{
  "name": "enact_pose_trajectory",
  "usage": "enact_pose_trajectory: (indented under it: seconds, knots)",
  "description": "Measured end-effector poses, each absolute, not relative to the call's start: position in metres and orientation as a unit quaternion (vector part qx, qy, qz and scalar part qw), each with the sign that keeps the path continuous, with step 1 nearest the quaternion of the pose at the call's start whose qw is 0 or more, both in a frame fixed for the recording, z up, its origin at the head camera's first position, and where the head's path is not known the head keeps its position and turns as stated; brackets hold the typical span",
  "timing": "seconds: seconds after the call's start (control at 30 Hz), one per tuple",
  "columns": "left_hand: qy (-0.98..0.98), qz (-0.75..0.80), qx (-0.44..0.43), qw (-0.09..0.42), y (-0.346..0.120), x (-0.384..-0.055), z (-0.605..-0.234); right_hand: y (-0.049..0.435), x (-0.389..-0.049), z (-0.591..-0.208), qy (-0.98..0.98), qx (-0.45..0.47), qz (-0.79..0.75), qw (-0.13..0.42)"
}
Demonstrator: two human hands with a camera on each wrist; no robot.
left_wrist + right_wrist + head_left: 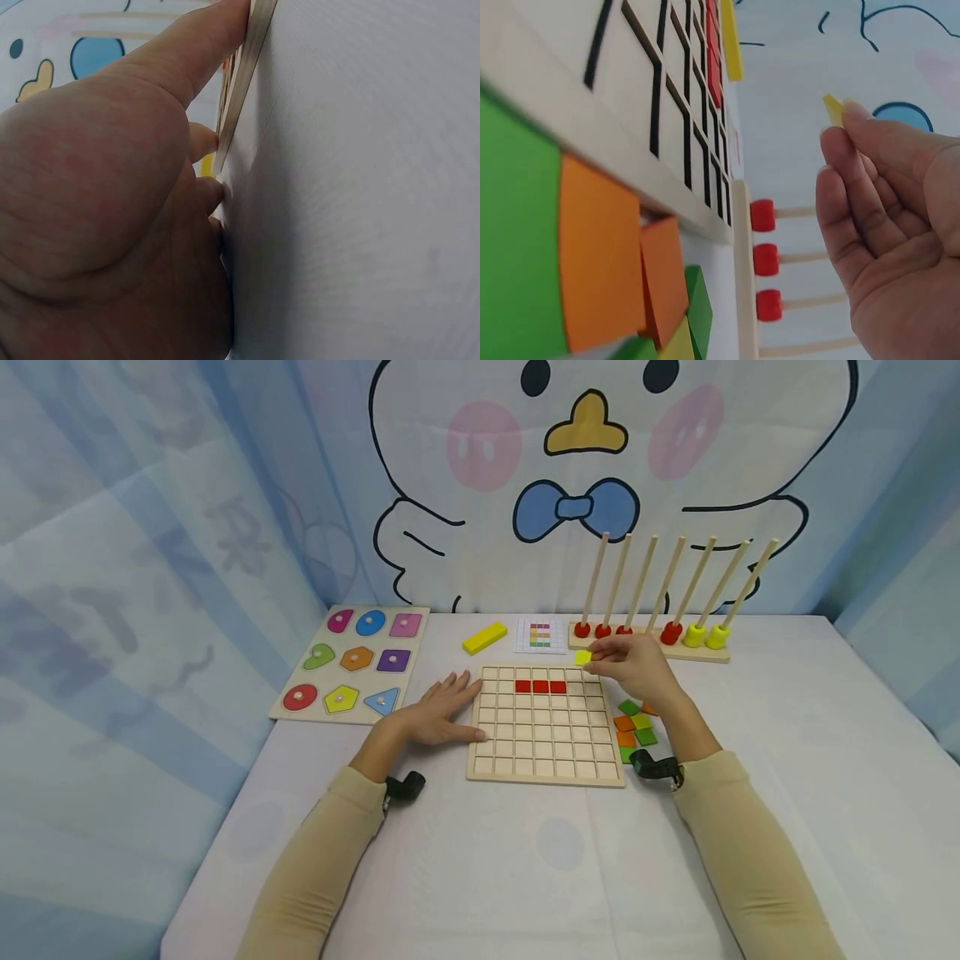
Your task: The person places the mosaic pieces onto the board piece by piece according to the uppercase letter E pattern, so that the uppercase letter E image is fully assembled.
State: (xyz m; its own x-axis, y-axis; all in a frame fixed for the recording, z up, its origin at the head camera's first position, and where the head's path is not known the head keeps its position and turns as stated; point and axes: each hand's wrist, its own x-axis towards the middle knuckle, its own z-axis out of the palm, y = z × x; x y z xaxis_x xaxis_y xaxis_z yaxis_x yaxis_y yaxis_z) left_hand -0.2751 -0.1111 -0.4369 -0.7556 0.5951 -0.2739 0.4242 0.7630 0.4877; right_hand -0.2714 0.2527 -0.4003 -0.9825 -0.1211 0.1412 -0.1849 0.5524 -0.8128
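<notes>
A wooden grid board [543, 737] lies on the table with a row of red square tiles [541, 687] set in its second row. My left hand [438, 712] rests at the board's left edge, fingers spread, thumb and a fingertip on its rim. Between thumb and fingertips, my right hand [633, 670] pinches a yellow square tile [582, 657], raised over the board's far right corner. In the right wrist view the yellow tile [833, 110] sticks out past the fingertips. Loose green, orange and yellow tiles [626, 723] lie along the board's right side.
A printed pattern card [540, 636] and a yellow block [484, 637] lie behind the board. At the back right stands a peg rack [693, 652] with red and yellow beads on upright rods. A shape puzzle board [337, 702] sits to the left. A curtain [465, 552] hangs behind.
</notes>
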Motion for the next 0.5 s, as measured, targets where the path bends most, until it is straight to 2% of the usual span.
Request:
enact_pose_trajectory:
  seconds: [0.3, 0.5]
  knots:
    - [0.913, 0.206, 0.279, 0.213, -0.112, -0.274, -0.435, 0.231, -0.272, -0.404, -0.878, 0.102, 0.467, 0.014]
    - [0.912, 0.211, 0.279, 0.217, -0.111, -0.274, -0.434, 0.220, -0.274, -0.408, -0.875, 0.123, 0.467, 0.021]
